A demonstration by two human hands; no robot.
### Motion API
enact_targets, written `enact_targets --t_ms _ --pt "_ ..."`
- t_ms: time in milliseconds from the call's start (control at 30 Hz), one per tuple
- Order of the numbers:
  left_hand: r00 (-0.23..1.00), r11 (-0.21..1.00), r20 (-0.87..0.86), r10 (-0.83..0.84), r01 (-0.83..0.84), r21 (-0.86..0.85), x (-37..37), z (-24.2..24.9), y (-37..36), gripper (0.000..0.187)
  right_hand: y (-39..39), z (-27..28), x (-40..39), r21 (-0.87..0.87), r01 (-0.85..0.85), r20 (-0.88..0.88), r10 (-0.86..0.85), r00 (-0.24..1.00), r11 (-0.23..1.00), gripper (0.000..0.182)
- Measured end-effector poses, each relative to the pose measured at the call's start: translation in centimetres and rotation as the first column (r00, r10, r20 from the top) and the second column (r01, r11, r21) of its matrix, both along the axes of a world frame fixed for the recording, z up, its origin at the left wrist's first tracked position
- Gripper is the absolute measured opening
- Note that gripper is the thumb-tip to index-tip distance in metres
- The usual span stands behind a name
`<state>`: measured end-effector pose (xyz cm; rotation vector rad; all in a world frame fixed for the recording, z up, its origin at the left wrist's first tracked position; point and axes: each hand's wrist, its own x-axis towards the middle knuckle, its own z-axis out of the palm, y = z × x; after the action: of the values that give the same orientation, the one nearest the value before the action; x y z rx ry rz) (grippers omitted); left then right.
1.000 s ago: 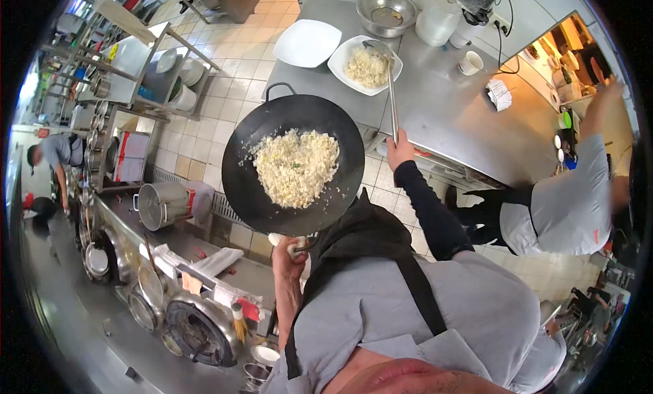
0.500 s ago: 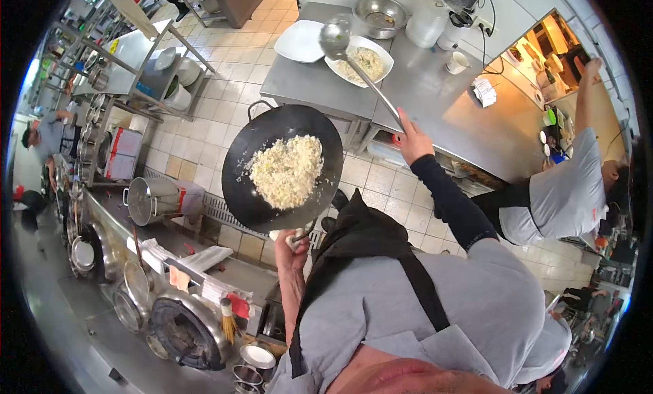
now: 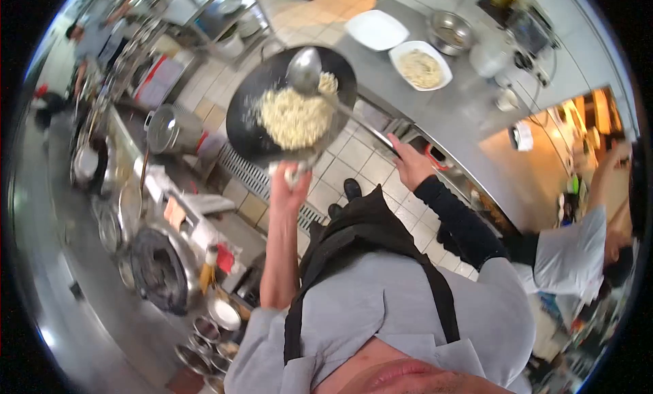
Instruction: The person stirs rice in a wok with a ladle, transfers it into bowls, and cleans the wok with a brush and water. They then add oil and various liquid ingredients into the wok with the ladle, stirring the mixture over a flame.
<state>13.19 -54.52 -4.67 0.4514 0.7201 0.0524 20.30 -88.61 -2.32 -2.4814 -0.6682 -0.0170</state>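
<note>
My left hand (image 3: 292, 181) is wrapped round a pale cloth at the near edge of a black wok (image 3: 239, 122), holding the wok up above the floor. Fried rice (image 3: 294, 120) lies in the wok. In my right hand (image 3: 411, 164) is the handle of a long metal ladle (image 3: 304, 70); its bowl is over the far part of the rice. Beyond the wok, on the steel counter, a white square dish (image 3: 420, 66) holds rice, beside another white dish (image 3: 377, 30) with nothing visible in it.
A metal bowl (image 3: 449, 33) stands behind the dishes on the steel counter (image 3: 476, 125). A co-worker (image 3: 571, 251) is at the right. At lower left are a wok burner (image 3: 160, 270), a brush (image 3: 207, 268) and a steel pot (image 3: 165, 130). Shelves stand at upper left.
The ladle has moved from over the rice dish on the counter to over the wok. My left hand and the wok are higher in view, and the whole view has shifted.
</note>
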Motion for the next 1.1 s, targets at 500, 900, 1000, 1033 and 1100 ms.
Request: enact_targets --t_ms 500,900,1000,1033,1100 --pt "0.987 0.985 -0.052 -0.153 0.156 0.067 -5.5 0.4 2.4 0.012 4.8 4.3 3.3 0.335 0.044 -0.258 0.046 0.965 0.941 0.049" --pt "0.953 0.979 -0.221 -0.206 0.202 -0.040 -12.1 -5.3 -0.1 0.017 10.7 -2.1 -1.7 0.072 0.666 -0.731 0.493 -0.471 0.743 0.022" --pt "0.918 0.976 -0.333 -0.216 0.214 -0.043 -13.7 -2.8 -1.6 0.018 7.5 -1.3 -3.3 -0.009 0.739 -0.584 0.596 -0.551 0.674 0.026" --pt "0.911 0.975 -0.353 -0.213 0.222 -0.016 -13.4 -2.5 -1.9 0.018 6.3 -0.7 -3.2 -0.017 0.753 -0.574 0.610 -0.546 0.658 0.027" --pt "0.921 0.975 -0.327 -0.209 0.221 0.000 -11.8 -2.3 -2.2 0.016 4.8 1.4 -1.7 0.010 0.772 -0.594 0.624 -0.507 0.636 0.030"
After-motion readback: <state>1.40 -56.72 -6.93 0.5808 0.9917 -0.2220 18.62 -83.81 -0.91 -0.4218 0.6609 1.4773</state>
